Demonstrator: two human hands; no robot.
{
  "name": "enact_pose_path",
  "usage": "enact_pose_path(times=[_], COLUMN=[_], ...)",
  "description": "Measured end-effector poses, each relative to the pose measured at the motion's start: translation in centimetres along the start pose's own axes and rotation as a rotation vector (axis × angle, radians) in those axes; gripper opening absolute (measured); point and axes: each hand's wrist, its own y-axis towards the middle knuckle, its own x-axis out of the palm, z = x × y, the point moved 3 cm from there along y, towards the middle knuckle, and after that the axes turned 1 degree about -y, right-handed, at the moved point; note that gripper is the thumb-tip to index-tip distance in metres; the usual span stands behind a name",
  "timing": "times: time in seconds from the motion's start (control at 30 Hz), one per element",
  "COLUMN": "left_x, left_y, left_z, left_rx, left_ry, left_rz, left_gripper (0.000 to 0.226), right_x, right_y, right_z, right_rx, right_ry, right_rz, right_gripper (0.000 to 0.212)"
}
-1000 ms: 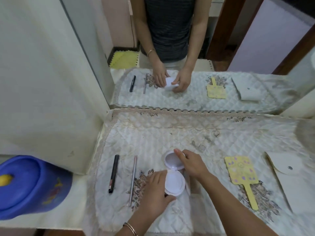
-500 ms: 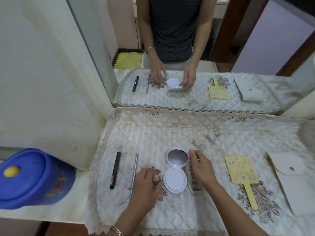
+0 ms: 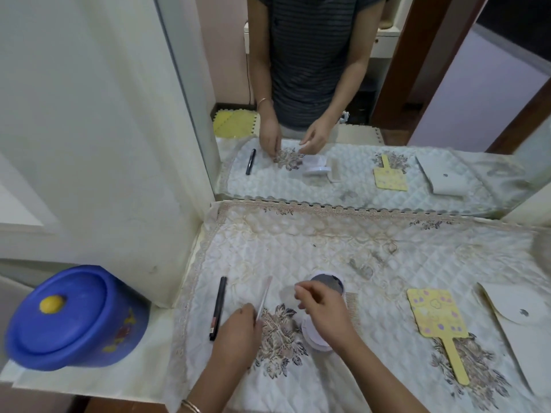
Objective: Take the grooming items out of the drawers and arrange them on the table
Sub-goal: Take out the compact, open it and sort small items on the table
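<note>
An open white round compact lies on the quilted cloth; its mirror lid (image 3: 328, 282) shows beyond my right hand (image 3: 323, 310), and its base (image 3: 311, 338) shows beneath it. That hand hovers over the compact with loosely curled fingers, holding nothing. My left hand (image 3: 238, 335) pinches the near end of a thin silver stick (image 3: 264, 293), which is blurred and slanted. A black pencil (image 3: 219, 307) lies left of the stick. A pale comb (image 3: 353, 308) lies right of the compact. Farther right is a yellow paddle-shaped hand mirror (image 3: 432, 315).
A white flap pouch (image 3: 524, 326) lies at the right edge. A blue lidded tub (image 3: 74, 318) with a yellow knob stands left of the table. A wall mirror (image 3: 357, 114) rises behind the cloth and reflects a person's torso and hands.
Both hands have left the compact, which now lies open on the cloth. My left hand moved left and took the silver stick; my right hand lifted above the compact.
</note>
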Motion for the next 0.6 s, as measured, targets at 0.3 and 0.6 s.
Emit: enact_pose_path(times=[0.3,0.6], left_x=[-2.2,-3.5], left_y=[-1.7,-0.8], left_z=[0.4,0.2], left_rx=[0.169,0.088], left_ry=[-0.178,-0.396], left_rz=[-0.021,-0.052], left_gripper=[0.008,0.025], right_x=[2.2,2.0], right_y=[1.1,1.4], right_z=[-1.6,-2.1], right_rx=[0.262,0.233], right_ry=[0.452,0.478], right_rz=[-0.024,0.048], right_gripper=[0.008,0.009])
